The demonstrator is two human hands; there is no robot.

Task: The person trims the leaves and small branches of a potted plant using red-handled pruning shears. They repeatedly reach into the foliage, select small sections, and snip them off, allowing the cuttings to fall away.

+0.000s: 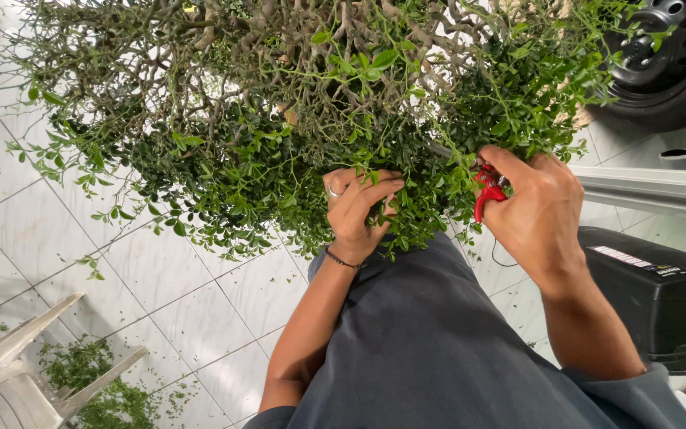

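While my left hand (356,208) curls half closed around a tuft of small green leaves, thumb and fingers pinching the sprigs, my right hand (535,202) is clenched on red-handled pruning shears (487,191); their blades are buried in foliage. Both hands press into the lower edge of a dense bonsai tree (295,103) with gnarled, twisting grey branches and tiny glossy leaves. Clippings (97,381) litter the smooth white tiled floor (184,302).

Blades and fingertips lost in the leaves

The red pruning shears (487,193) show only handles past the right hand's fingers (518,165); the blades vanish into the shrub (279,103), whose top the edge cuts off. Left fingertips (387,184) sit half-buried in leaves.
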